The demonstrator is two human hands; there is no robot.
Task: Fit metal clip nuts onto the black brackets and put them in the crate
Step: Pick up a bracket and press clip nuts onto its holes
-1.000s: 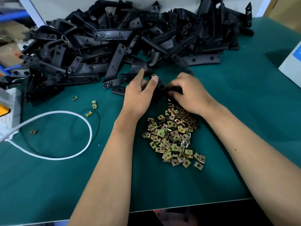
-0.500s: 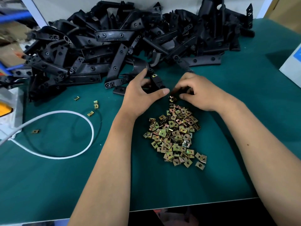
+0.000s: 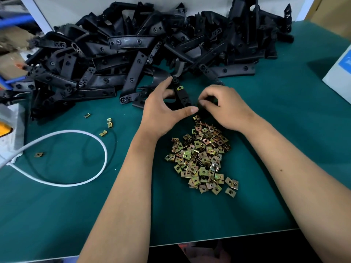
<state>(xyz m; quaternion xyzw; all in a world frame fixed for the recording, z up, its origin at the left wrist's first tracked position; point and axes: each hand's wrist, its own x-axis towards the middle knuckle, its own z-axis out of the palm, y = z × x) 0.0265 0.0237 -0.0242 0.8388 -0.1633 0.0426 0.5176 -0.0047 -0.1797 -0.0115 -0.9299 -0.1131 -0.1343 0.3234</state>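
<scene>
We hold the stiff, light bracket point(image 3: 182, 96) just beyond the clip-nut pile point(image 3: 201, 156), left hand point(image 3: 163, 112) clasping its body, right hand point(image 3: 224, 107) pinched closed at its near end, contents hidden.

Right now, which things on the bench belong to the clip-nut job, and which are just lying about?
Job: held bracket with one clip nut fitted, left hand, right hand, clip nut pile, bracket heap.

Lying about: white cable, box.
</scene>
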